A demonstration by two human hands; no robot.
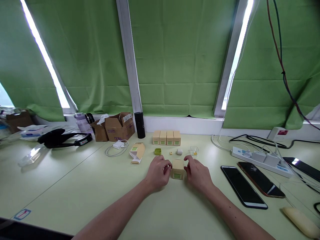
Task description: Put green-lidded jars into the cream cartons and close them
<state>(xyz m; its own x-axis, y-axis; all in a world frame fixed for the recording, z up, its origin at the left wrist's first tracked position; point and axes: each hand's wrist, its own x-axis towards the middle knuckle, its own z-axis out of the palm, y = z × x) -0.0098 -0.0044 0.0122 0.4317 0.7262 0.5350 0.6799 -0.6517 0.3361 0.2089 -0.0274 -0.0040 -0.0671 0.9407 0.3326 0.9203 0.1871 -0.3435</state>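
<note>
A small tan cardboard box (177, 165) with a green label on its front stands on the table between my hands. My left hand (159, 171) is curled, its fingertips pressed to the left side of the box. On the other side, my right hand (198, 172) has its bent index finger and thumb at the right edge. Just behind lie a green silicone case (157, 151), a tiny yellow piece (171, 153), a white earbud-case-like piece (179, 152) and a clear plastic container (194, 151). To the left is an opened carton (137, 153) with a white inside.
Several matching small boxes (166, 138) form a row at the back. A black cylinder (139, 125) and a brown carton (120, 126) stand behind on the left, near a white charger (118, 144). Phones (243, 186) and a power strip (261, 161) with cables lie right.
</note>
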